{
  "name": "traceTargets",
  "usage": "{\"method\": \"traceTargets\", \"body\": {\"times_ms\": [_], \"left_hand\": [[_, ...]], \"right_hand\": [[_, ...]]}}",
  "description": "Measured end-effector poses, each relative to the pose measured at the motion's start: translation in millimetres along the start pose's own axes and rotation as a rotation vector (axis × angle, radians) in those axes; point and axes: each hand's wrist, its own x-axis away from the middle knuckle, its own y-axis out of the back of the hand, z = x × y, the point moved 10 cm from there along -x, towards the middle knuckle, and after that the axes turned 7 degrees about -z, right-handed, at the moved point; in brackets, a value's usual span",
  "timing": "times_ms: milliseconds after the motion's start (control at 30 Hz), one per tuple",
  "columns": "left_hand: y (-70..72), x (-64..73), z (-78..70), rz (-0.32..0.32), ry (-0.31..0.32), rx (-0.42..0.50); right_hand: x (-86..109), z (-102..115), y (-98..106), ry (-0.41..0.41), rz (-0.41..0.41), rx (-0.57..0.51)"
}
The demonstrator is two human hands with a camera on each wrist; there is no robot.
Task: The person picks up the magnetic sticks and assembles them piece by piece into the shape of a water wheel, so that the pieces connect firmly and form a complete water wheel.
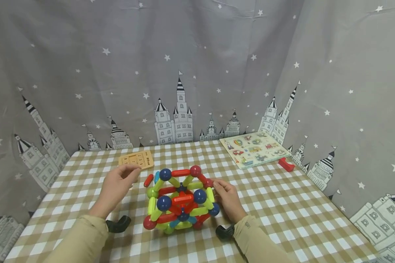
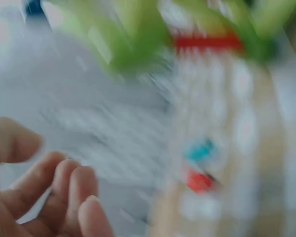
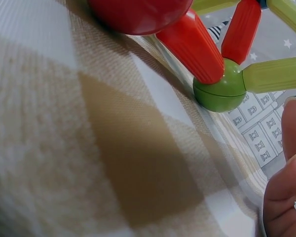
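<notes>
A ball-and-stick magnetic structure (image 1: 183, 199) stands on the checked tablecloth between the hands. Its balls are dark blue, red and green, with red, lime and blue sticks. At its right side the right hand (image 1: 228, 199) holds it by a red ball (image 1: 208, 183) with thumb and fingers; the lower fingers are partly hidden. To the left of the structure, the left hand (image 1: 116, 186) is raised, apart from it. Its loosely bent fingers (image 2: 64, 182) hold nothing in the blurred left wrist view. A loose red stick (image 1: 148, 180) lies behind the structure, beside a blue stick (image 1: 157, 177).
A wooden number puzzle (image 1: 148, 166) lies at the back left. The picture puzzle board (image 1: 255, 149) rests at the back right, with a red block (image 1: 286, 165) by its corner. Behind the table hangs a grey curtain (image 1: 197, 65) printed with castles and stars.
</notes>
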Motion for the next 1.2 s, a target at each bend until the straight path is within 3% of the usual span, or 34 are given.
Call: {"method": "traceTargets", "body": {"times_ms": [67,167,233,367,533,833,1000,1100,1200], "left_hand": [[-14.7,-14.7,40.6,0.080,0.113,-0.030],[-37.1,-26.3,77.1,0.164,0.175,-0.089],[-48.7,-30.0,91.3,0.191,0.192,-0.138],[-59.0,-31.8,104.3,0.213,0.215,-0.240],[-55.1,-26.1,101.0,0.202,0.219,-0.259],[-47.0,-14.1,82.1,0.164,0.137,-0.234],[-50.1,-14.2,74.0,0.153,0.023,-0.290],[-52.4,-12.5,68.1,0.178,-0.064,-0.346],[-55.2,-7.5,66.9,0.224,-0.102,-0.360]], "right_hand": [[0.4,-0.7,1.0,-0.010,-0.005,0.013],[0.4,-2.5,0.7,-0.021,-0.001,0.005],[1.2,-4.3,-0.9,-0.023,0.001,-0.007],[3.3,-8.4,-6.5,-0.022,0.012,-0.032],[3.4,-8.2,-8.8,-0.013,0.032,-0.035],[-3.6,-4.6,4.9,-0.010,0.014,-0.008],[-4.2,-5.0,7.4,-0.021,-0.001,0.000],[-1.9,-6.9,5.5,-0.029,0.001,-0.001],[1.2,-8.3,1.4,-0.039,0.014,-0.013]]}}
